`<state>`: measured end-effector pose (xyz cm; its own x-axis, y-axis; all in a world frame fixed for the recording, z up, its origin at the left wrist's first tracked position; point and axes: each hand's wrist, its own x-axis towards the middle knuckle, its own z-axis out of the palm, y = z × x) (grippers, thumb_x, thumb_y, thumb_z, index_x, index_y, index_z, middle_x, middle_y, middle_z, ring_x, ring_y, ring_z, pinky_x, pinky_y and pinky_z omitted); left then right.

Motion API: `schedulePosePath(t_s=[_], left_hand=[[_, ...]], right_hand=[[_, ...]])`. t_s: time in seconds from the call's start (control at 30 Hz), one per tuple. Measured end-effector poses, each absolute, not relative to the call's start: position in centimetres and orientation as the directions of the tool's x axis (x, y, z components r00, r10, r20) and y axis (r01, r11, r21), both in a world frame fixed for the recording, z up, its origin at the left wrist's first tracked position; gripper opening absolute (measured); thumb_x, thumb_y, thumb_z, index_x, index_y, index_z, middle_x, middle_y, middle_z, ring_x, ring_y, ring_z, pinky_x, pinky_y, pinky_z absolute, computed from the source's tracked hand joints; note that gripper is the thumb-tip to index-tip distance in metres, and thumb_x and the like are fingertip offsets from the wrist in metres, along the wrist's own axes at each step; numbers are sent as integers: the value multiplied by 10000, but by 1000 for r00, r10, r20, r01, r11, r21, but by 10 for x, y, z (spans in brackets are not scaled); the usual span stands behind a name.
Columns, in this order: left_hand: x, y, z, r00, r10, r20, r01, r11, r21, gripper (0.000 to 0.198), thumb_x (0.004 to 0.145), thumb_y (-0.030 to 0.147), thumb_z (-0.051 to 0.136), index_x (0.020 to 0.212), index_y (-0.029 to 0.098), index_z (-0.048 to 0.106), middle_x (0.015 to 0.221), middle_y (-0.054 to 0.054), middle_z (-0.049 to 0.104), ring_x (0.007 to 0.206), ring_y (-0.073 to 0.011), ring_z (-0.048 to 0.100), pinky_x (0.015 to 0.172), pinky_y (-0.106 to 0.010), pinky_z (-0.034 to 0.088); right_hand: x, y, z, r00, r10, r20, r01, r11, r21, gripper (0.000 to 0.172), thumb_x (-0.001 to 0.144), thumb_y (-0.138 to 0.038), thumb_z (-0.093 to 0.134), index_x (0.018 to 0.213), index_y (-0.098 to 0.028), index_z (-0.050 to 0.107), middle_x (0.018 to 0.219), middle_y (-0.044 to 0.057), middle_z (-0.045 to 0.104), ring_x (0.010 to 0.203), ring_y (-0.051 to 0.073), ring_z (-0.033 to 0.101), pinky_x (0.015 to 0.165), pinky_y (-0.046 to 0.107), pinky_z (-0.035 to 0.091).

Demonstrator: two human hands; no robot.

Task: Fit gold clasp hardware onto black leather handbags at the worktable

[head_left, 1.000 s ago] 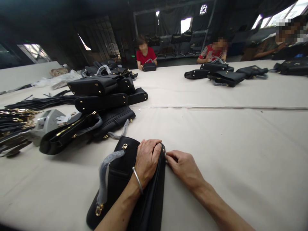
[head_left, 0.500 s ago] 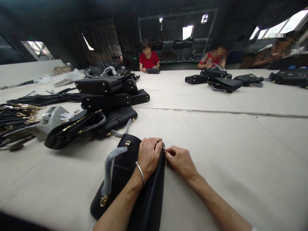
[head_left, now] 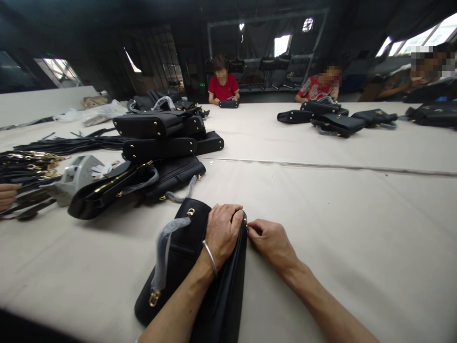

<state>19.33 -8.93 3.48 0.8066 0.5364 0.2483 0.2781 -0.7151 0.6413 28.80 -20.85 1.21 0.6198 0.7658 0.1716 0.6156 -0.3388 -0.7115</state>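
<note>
A black handbag (head_left: 185, 276) lies on its side in front of me, its handle (head_left: 162, 252) wrapped in clear plastic and joined by gold rings. My left hand (head_left: 223, 233), a silver bangle at its wrist, presses down on the bag, fingers wrapped over the far right edge. At that edge, by a small gold stud (head_left: 245, 221), my right hand (head_left: 269, 240) is closed in a pinch. Its thumb and forefinger meet right beside the stud; what they hold is too small to make out.
Black handbags (head_left: 157, 147) are piled at the left, near a grey tape dispenser (head_left: 80, 178) and straps with gold clasps (head_left: 32, 164). Another person's hand (head_left: 7, 196) shows at the left edge. Several people sit across the table (head_left: 339, 228), with more bags (head_left: 335, 124) before them.
Both hands keep nearly the same pose at the bag's edge, and the view has shifted slightly. Another person's hand has come into view at the left edge.
</note>
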Motion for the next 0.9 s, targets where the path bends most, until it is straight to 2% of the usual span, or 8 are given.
schedulePosePath(t_s=[0.13, 0.23, 0.47, 0.57, 0.63, 0.77, 0.83, 0.9], left_hand=[[194, -89, 34, 806, 537, 250, 276, -714, 643, 255, 975, 257, 411, 1069, 230, 647, 1133, -18, 698, 1136, -197, 585, 1145, -474, 259], [194, -89, 34, 804, 538, 253, 273, -713, 646, 256, 977, 257, 414, 1079, 227, 647, 1136, -16, 698, 1136, -195, 586, 1147, -474, 253], [192, -85, 29, 814, 522, 255, 228, -690, 687, 273, 989, 286, 407, 1087, 233, 656, 1148, -28, 698, 1147, -195, 578, 1154, -486, 251], [190, -84, 32, 804, 522, 285, 191, -681, 707, 256, 984, 262, 431, 1079, 209, 663, 1126, -48, 700, 1131, -217, 587, 1144, -525, 263], [183, -88, 42, 796, 509, 328, 151, -691, 707, 222, 960, 226, 492, 1103, 211, 661, 1122, -43, 698, 1119, -208, 598, 1125, -474, 326], [160, -104, 81, 850, 228, 475, -147, -763, 630, 279, 907, 231, 621, 1177, 285, 665, 1130, -9, 695, 1046, -154, 642, 1000, -256, 466], [144, -112, 102, 837, 94, 539, -276, -778, 564, 276, 927, 250, 594, 1190, 273, 676, 1100, -34, 700, 989, -155, 664, 945, -228, 502], [123, -118, 116, 796, 83, 600, -316, -789, 528, 280, 945, 242, 554, 1193, 213, 680, 1075, -66, 708, 972, -163, 675, 915, -218, 527]], right_hand=[[284, -204, 4, 676, 710, 198, 610, -387, -691, 272, 829, -270, 466, 711, -178, 692, 731, 80, 698, 682, 200, 601, 687, 320, 410], [285, -203, 3, 710, 682, 173, 549, -383, -743, 224, 797, -281, 488, 690, -188, 662, 686, 51, 668, 646, 187, 586, 661, 309, 416], [303, -214, 7, 822, 564, -82, 176, -388, -905, 198, 773, -351, 529, 752, -191, 643, 555, -18, 607, 437, 139, 539, 432, 248, 425], [300, -227, 16, 809, 562, -171, 46, -351, -935, 252, 749, -406, 595, 759, -163, 661, 574, 6, 638, 401, 122, 521, 381, 230, 405], [289, -234, 28, 780, 601, -173, 17, -297, -955, 317, 719, -463, 647, 727, -147, 672, 626, 38, 663, 444, 125, 540, 395, 234, 429], [262, -240, 55, 716, 671, -193, -133, -140, -981, 461, 602, -561, 795, 707, -120, 708, 517, 16, 579, 437, 121, 490, 381, 237, 416], [248, -238, 67, 690, 691, -213, -273, -23, -962, 500, 480, -534, 901, 700, -122, 720, 429, -30, 487, 398, 93, 436, 365, 212, 369], [233, -236, 79, 671, 704, -233, -387, 63, -920, 526, 396, -507, 951, 708, -146, 731, 410, -50, 456, 376, 70, 413, 354, 185, 322]])
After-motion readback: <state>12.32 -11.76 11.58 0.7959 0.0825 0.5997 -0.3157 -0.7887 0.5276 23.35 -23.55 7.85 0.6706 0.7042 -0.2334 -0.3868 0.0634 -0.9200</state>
